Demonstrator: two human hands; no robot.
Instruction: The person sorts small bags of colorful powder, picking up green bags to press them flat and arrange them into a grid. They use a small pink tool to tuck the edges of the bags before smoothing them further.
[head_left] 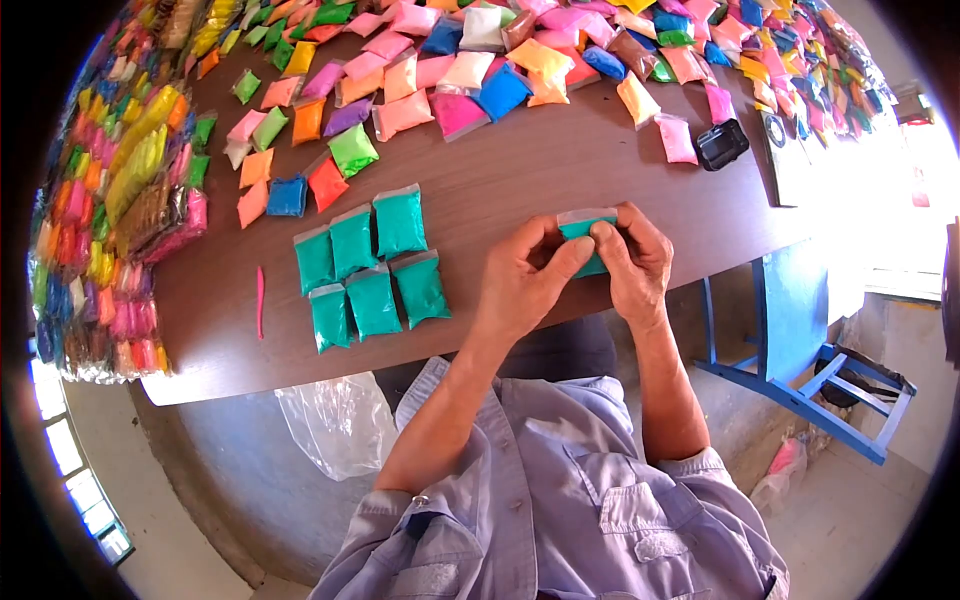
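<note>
Between my two hands, over the table's front edge, is a teal packet (pixel 588 229) with a clear strip along its top. My left hand (pixel 527 275) grips its left side, thumb pressed on the front. My right hand (pixel 636 262) pinches its right side, the two thumbs close together near the middle. The lower part of the packet is partly hidden behind the thumbs. Left of my hands, several teal packets (pixel 375 302) lie in two rows on the brown table (pixel 480 180).
Many colourful packets (pixel 405 114) cover the table's back, and more are stacked at the left (pixel 140 180). A pink strip (pixel 260 303) lies at the left, a black tray (pixel 722 145) at the back right. A blue chair (pixel 793 320) stands right of the table.
</note>
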